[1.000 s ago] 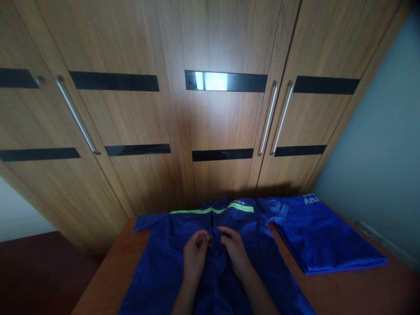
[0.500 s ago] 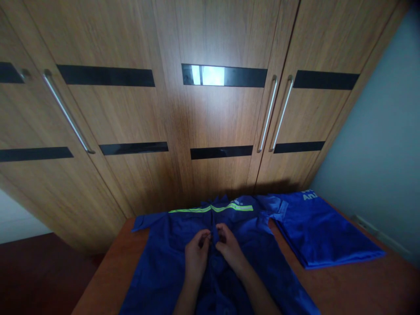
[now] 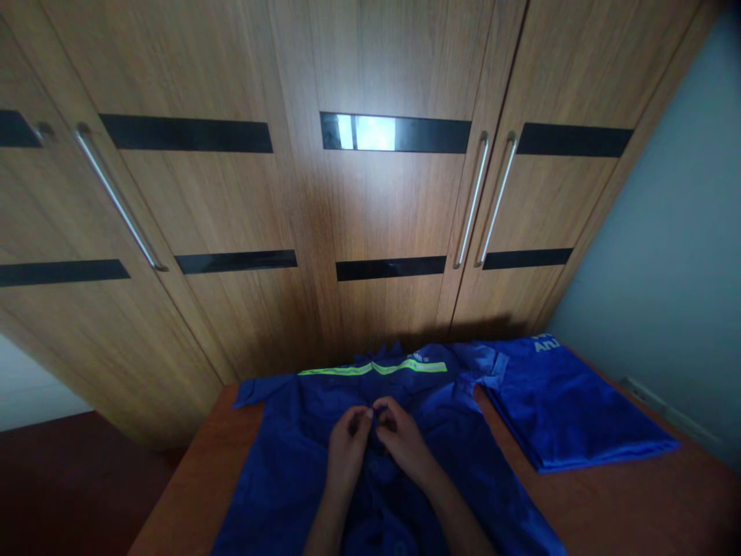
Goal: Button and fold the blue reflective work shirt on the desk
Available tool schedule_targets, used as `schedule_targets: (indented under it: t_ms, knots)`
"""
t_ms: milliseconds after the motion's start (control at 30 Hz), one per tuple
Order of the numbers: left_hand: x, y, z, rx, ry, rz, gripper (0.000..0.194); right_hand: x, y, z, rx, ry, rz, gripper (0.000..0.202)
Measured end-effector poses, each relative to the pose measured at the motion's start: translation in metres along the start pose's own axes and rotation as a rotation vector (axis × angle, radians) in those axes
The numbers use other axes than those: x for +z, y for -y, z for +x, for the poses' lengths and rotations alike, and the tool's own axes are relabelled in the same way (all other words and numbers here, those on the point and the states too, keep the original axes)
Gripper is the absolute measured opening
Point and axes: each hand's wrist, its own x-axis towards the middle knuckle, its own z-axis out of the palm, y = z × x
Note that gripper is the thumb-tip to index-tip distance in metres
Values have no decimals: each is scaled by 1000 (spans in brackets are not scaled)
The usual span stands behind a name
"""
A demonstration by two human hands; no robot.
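A dark blue short-sleeved work shirt [image 3: 289, 463] lies spread on the table, its collar toward the wardrobe and a yellow-green reflective stripe [image 3: 420, 366] across the chest. Over its front opening, my left hand [image 3: 349, 436] pinches the edge of the shirt front with thumb and finger. Close beside it, my right hand [image 3: 398, 432] grips the facing edge in the same way. The fingertips of both hands nearly meet below the stripe. Any button between them is too small and dark to make out.
A folded bright blue garment [image 3: 573, 417] with pale lettering lies at the right, by the shirt's sleeve. The reddish-brown table [image 3: 191, 471] stands against a wooden wardrobe [image 3: 382, 208] with long metal handles [image 3: 472, 205]. A pale wall [image 3: 671, 270] rises on the right.
My right hand has shifted slightly left, and the two hands' fingertips have come together at the shirt's front opening. The shirt and folded garment stay where they were.
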Motion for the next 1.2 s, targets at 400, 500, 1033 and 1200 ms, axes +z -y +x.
schedule_targets:
  t_ms: [400,500,1033,1200]
  knots:
    - [2,7,2,-53,-54,-57,26,-1,8,-1,-106,-91,-237,20]
    - [2,3,1,-45,-30,-60,23,-2,9,-1,-123,-126,-302,15]
    - [3,-2,-1,29,-33,18,28,-9,-6,9,-35,-189,-52,24]
    - [6,-1,-4,74,-80,103,26,-4,-8,10,67,-161,75,35]
